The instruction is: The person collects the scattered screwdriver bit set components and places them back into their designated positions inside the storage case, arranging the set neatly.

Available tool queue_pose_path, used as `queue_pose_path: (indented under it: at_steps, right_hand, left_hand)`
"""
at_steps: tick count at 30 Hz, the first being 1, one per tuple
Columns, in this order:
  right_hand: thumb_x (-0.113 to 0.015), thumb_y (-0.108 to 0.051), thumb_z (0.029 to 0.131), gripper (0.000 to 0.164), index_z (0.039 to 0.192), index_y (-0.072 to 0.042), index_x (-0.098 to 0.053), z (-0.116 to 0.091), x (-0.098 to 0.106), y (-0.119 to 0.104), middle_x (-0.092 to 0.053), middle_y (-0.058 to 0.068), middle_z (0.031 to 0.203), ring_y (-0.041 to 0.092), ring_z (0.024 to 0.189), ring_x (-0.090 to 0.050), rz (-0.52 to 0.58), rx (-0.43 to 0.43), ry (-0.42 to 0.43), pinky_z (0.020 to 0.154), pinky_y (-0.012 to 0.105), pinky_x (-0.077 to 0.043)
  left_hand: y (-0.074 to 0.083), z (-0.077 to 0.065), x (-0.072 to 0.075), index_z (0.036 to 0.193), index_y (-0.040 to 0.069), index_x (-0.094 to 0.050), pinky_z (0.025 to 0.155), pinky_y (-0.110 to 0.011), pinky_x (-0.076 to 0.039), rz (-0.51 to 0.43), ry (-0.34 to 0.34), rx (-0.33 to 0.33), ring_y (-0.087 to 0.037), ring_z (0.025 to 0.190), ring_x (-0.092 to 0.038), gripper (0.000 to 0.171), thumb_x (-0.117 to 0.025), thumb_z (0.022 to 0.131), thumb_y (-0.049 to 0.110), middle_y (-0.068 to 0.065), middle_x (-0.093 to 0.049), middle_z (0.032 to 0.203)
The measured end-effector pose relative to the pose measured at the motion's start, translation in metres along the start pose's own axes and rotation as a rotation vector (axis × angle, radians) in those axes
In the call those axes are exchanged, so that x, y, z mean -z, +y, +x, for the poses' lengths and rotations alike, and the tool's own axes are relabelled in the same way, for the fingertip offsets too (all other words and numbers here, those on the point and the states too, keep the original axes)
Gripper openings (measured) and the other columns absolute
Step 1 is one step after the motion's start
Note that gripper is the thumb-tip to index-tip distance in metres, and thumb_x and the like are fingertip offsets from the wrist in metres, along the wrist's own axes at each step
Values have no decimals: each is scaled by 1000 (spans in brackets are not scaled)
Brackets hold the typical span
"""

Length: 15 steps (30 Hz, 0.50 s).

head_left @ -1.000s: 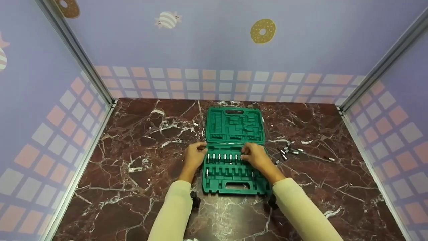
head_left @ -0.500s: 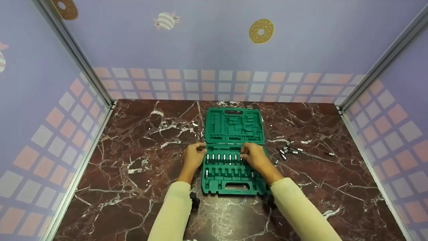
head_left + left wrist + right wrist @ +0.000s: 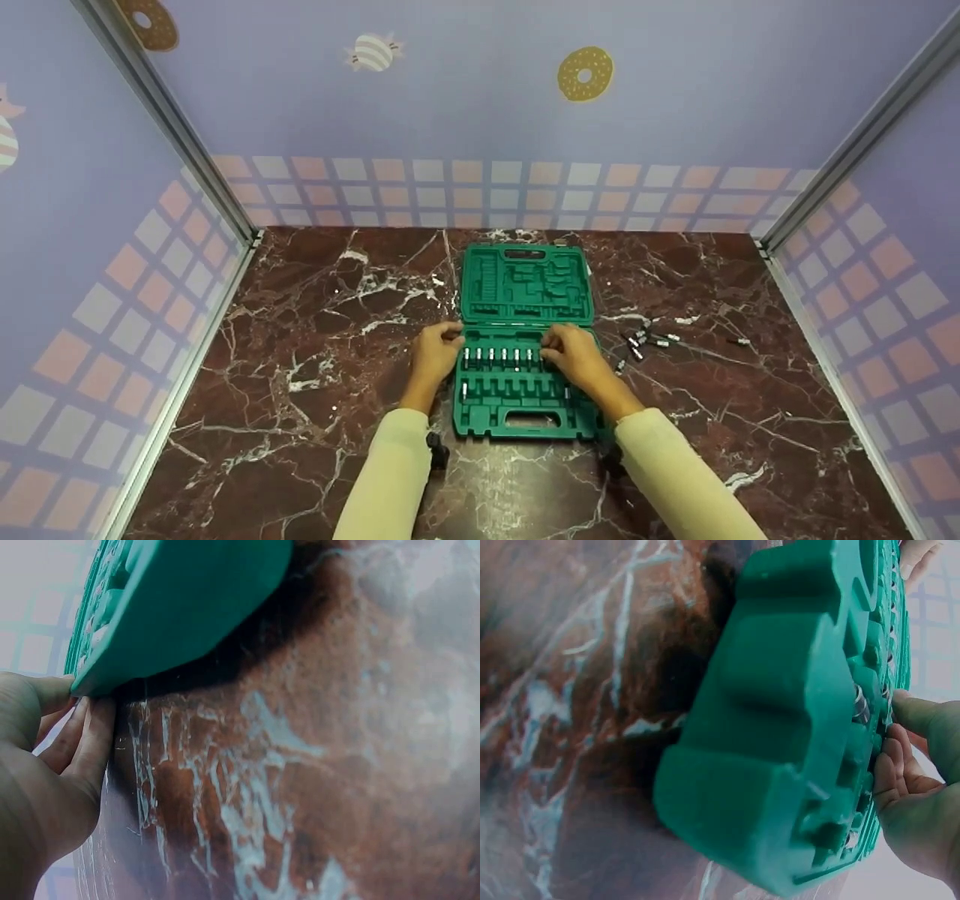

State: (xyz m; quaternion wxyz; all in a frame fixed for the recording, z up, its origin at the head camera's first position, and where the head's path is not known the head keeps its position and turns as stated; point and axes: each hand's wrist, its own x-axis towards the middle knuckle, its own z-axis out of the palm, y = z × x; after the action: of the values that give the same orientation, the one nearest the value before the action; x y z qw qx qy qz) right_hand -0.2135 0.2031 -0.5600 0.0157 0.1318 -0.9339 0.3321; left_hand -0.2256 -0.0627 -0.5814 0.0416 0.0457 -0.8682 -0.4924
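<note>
A green plastic tool case lies unfolded on the marble-patterned table, its moulded lid toward the back. My left hand pinches the case's left edge; the left wrist view shows the thumb above the rim and fingers below it. Silver bit sockets stand in the upper row of slots. At that row's right end, my right hand pinches a small bit socket, mostly hidden by thumb and fingers. Lower down, one bit socket sits at the left and another at the right.
Several loose bit sockets lie in a scatter to the right of the case. A single one rests farther right. Patterned lilac walls close in the table at the back and both sides.
</note>
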Motion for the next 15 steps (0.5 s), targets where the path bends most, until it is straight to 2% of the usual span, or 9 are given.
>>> queue_pose_path:
  at_steps: [7,11,15]
  right_hand:
    - [-81,-11,90,11,97,-9,-73,-9,8,4,-69,5,89,19,80,-65,26,27,32,74,41,-56]
    - [-81,-7,88,13,97,-8,-72,-14,16,9,-68,7,90,21,80,-66,34,60,109,73,40,-56]
    - [-82,-5,87,15,98,-7,-73,-20,26,17,-68,9,93,24,85,-68,64,58,185,75,42,-58]
  left_hand:
    - [1,-2,1,114,10,-80,83,-44,-59,-17,-9,0,-26,94,-73,20,-75,95,9,-8,-77,102]
    - [1,-3,1,115,10,-79,82,-43,-59,-34,-23,3,-26,95,-72,20,-74,96,9,-8,-76,103]
    - [2,-3,2,115,10,-79,83,-43,-59,-34,-18,4,-26,96,-72,20,-74,96,9,-9,-76,103]
